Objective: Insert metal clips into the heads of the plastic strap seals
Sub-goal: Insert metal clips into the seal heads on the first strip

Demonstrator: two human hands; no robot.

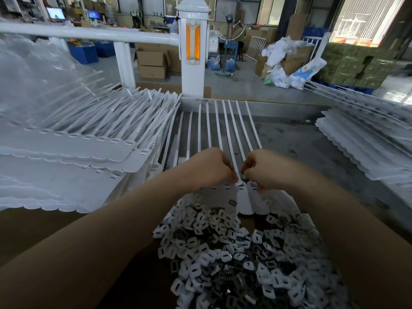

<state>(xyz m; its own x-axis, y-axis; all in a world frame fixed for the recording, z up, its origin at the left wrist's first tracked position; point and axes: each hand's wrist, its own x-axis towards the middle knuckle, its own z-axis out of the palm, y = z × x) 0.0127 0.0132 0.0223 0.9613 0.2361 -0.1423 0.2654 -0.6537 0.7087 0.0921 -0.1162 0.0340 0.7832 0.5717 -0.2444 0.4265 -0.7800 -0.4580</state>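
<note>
White plastic strap seals (214,134) fan away beyond our hands on the table (301,139), loose metal clips (234,253) heaped just below for easy reach, while our left hand (209,168) pinches one seal head steady and our right hand (260,168), fingers curled, seemingly presses a clip in.

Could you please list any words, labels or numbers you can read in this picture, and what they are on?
None can be read.
Monitor screens at the back: too blurred.
Printed bag by the boxes: print too blurred.
Cardboard box: faint marks, unreadable.
Strap seals: no lettering visible.
</note>
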